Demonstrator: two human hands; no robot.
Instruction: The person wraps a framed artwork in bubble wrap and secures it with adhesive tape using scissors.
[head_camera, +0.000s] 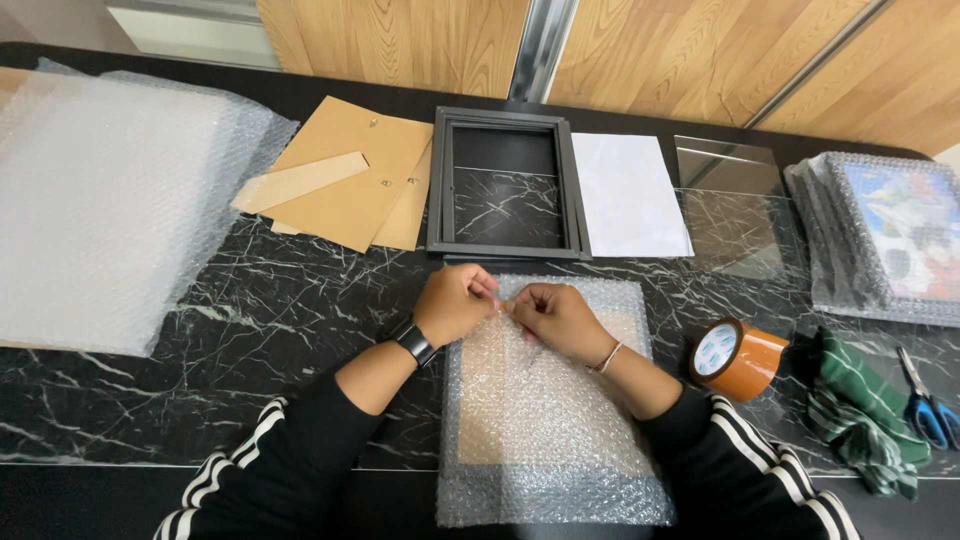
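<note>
Bubble wrap (545, 420) covers a flat brown board lying on the dark marbled surface (260, 320), right in front of the person. Both hands meet at the wrap's far edge: the left hand (455, 303), with a dark watch on its wrist, and the right hand (555, 318), with a thin bracelet, have their fingers closed in a pinch on the wrap near its top middle, knuckles almost touching. Just beyond them lies a black frame (505, 180), empty, with the marble showing through. Left of the frame sit tan backing boards (350, 185), and further left a big stack of bubble wrap sheets (110, 200). Right of the frame lie a white sheet (625, 195) and a glass pane (735, 205). A roll of brown tape (738, 358) stands near the right forearm, with a green cloth (855, 415) and blue-handled scissors (925, 400) beyond it, and a wrapped picture (890, 235) at the far right.
</note>
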